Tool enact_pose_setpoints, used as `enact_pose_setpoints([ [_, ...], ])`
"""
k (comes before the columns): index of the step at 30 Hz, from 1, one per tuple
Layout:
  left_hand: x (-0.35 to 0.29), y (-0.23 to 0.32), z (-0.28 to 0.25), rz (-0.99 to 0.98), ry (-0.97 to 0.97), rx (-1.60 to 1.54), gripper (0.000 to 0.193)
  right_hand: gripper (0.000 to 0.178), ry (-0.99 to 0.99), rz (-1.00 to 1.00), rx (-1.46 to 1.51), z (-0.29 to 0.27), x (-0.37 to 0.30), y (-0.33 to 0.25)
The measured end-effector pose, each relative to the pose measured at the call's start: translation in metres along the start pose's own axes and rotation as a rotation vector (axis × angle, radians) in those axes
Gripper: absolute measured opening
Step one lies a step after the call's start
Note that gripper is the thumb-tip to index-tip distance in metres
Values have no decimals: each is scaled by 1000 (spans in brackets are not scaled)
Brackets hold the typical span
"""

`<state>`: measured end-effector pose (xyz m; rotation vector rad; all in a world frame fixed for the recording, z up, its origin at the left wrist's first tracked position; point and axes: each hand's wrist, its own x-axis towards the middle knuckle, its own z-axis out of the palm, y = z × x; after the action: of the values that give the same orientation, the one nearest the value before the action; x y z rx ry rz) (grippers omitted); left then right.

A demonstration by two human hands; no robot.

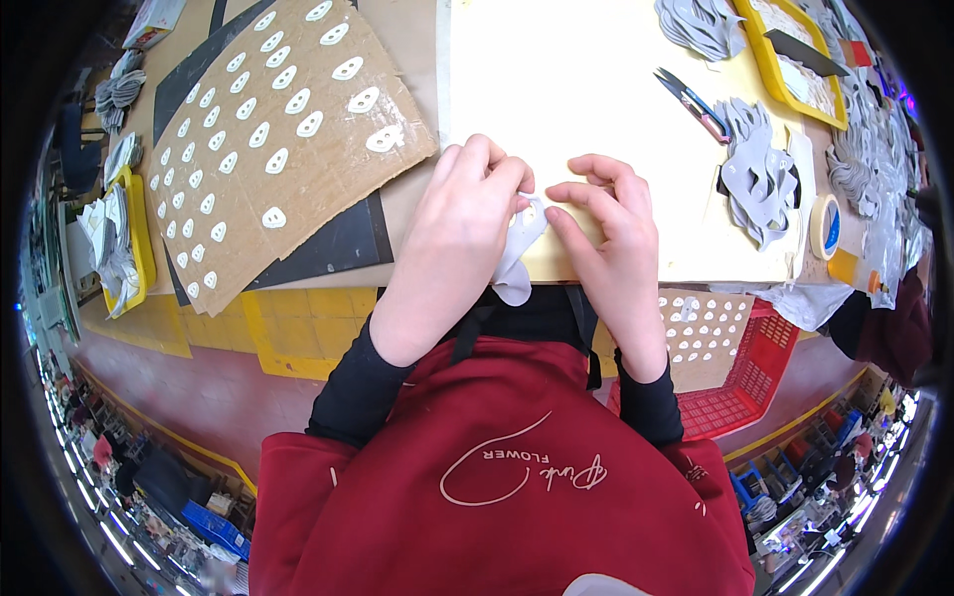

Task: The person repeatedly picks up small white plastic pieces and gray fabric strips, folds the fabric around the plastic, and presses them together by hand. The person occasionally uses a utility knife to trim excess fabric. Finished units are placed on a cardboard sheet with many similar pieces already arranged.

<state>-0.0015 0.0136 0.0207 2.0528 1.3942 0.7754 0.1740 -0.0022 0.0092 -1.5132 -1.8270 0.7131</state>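
My left hand point(459, 223) pinches the upper end of a light grey cut fabric piece point(517, 260), which hangs down past the table's front edge. A small white patch shows on its upper part, mostly hidden by my fingers. Just to the right, my right hand point(616, 223) has thumb and fingers spread, the thumb tip close to the piece's edge; I see nothing between them. On the left lies a cardboard sheet point(328, 174) bearing many small white two-holed patches point(309, 124) in rows.
Snips point(693, 104) and a pile of grey pieces point(757, 179) lie on the right, by a tape roll point(825, 226). Yellow trays point(843, 111) stand at both sides. Below the table's right edge, a red crate point(760, 382) holds another patch-covered cardboard point(701, 370).
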Motion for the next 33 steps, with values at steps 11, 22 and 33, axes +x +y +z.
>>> enact_pose_setpoints([
  [11, -7, 23, -23, -433, -21, -942, 26, 11, -274, 580, 1093, -33, -3, -21],
  [22, -19, 20, -21, -438, -90, -933, 10, 7, -165, 517, 1049, -28, -8, -24],
  [33, -17, 20, -29, -467, -182, -961, 9, 7, -434, 567, 1098, -48, 10, -15],
])
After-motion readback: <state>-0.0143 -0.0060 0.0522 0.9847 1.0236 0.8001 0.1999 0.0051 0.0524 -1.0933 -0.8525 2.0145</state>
